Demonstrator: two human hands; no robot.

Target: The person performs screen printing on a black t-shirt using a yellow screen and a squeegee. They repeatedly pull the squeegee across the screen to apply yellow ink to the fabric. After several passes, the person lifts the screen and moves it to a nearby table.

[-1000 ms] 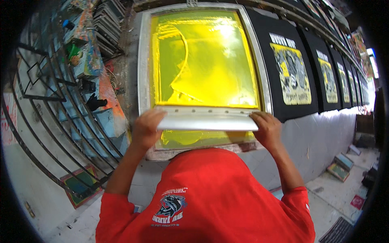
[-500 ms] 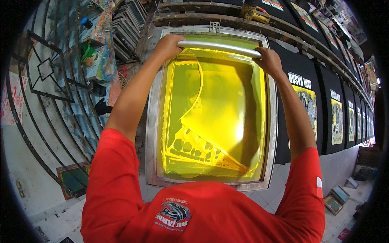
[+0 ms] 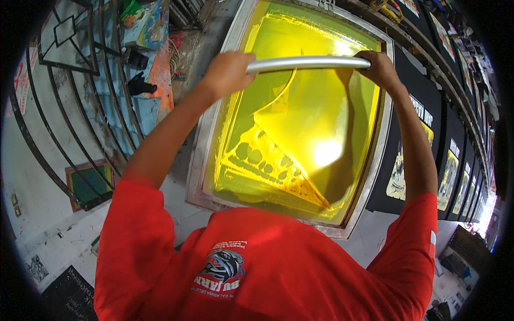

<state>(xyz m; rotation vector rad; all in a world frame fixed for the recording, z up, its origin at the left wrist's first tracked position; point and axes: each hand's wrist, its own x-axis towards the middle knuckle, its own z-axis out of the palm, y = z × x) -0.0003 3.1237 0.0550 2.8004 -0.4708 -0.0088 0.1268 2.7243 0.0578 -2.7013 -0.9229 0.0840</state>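
Observation:
My left hand and my right hand grip the two ends of a silver-handled squeegee. It lies crosswise over the far part of a screen printing frame. The squeegee's lower edge is hidden beneath its handle. Yellow ink covers much of the mesh, with a curved ridge at left and a patchy, hole-dotted smear towards the near side. A glossy yellow area stretches below the squeegee, with shadow at its right.
Black shirts with printed fronts stand in a row along the right, beside wooden rails. Curved metal bars fill the left side. Behind them are a paint-stained blue surface and a black glove-like item. A small green-centred screen lies lower left.
Both hands have drawn the squeegee from the far end of the frame toward me, across the yellow mesh. The whole view has shifted and tilted as well.

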